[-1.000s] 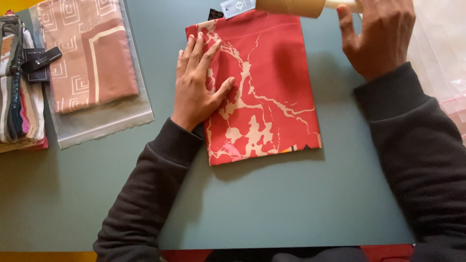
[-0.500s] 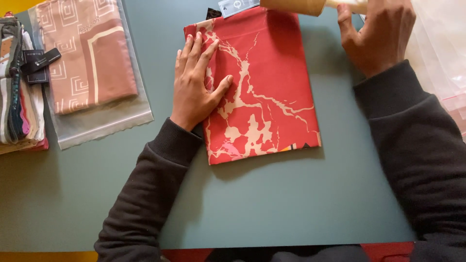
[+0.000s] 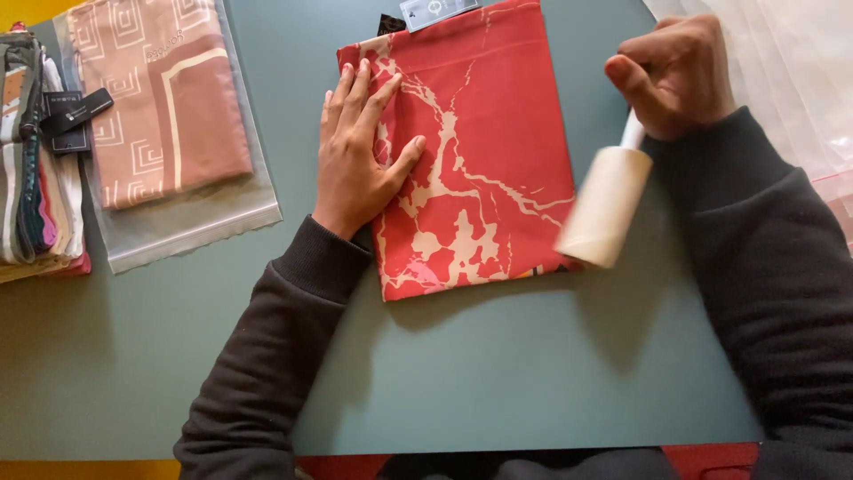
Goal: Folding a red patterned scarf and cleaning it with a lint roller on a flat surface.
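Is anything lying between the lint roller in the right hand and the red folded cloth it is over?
Nothing visible does. The right hand grips the white handle of the cream cylindrical lint roller, which hangs over the right edge of the red folded cloth with cream marbling. The left hand lies flat on the cloth's left side, away from the roller.

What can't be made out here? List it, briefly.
- Head view: the roller is blurred, so contact with the red cloth is unclear.
- Its handle is hidden inside the right hand.
- The tag is cut by the top edge.
- The cloth stack is cut by the left edge.
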